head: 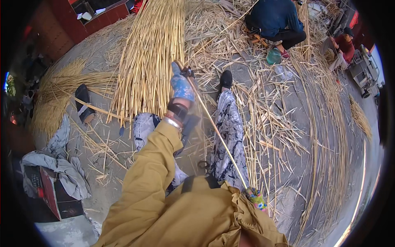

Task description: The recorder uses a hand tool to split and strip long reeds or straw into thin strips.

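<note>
My left hand (182,85), in a light blue flowered glove, is stretched out ahead of me at the edge of a large sheaf of reed stalks (151,58). It closes around a single pale reed stalk (213,123), beside a small dark fitting (187,72) whose kind is unclear. From there the stalk slants down to my right hand (255,199), gloved in a green flowered fabric and closed on the stalk by my right hip. My sleeve hides part of the sheaf's lower end.
Husk litter (216,34) covers the ground, and long stalks (327,129) lie at right. A person (273,18) crouches ahead near a green plastic container (273,56); another (347,49) sits farther right by a vehicle (365,72). A cloth-draped box (51,194) stands at left.
</note>
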`<state>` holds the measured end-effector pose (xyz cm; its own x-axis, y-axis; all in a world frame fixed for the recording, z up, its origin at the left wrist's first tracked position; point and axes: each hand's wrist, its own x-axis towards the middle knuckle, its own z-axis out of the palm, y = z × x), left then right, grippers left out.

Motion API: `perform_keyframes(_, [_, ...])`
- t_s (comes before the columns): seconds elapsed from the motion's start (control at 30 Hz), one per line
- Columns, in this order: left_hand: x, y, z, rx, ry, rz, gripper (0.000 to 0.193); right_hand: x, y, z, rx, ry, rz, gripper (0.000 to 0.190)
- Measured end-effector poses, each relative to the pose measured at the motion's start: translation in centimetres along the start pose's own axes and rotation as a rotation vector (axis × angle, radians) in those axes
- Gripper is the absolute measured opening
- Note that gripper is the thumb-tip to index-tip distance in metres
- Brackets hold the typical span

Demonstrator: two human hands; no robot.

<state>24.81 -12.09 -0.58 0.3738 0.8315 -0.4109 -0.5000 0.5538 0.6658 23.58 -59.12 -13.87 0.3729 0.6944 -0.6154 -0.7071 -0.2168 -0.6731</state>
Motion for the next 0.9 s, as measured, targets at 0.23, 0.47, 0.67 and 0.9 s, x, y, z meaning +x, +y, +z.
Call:
perform_keyframes(0.23, [10.1,9.4,-9.9,-0.049,-0.334,0.352,0.036,-0.1,-0.3,-4.2,-0.573,0.588,-0.194,0.019])
perform_keyframes(0.47, [3.5,5.8,-7.6,0.384,-0.048,0.395,0.045,16.8,-8.1,1.1,-0.959,0.416,-0.668,0.037])
perform_keyframes(0.67, [2.4,8.0,-10.7,0.290,-0.047,0.262,0.044,14.2,-14.5,4.4,-0.759,0.329,-0.261,0.032])
perform_keyframes(0.9, [0.3,9.7,-8.0,0.029,-0.190,0.117,0.051,19.2,-1.7,-16.8,-0.852,0.653,-0.036,0.030])
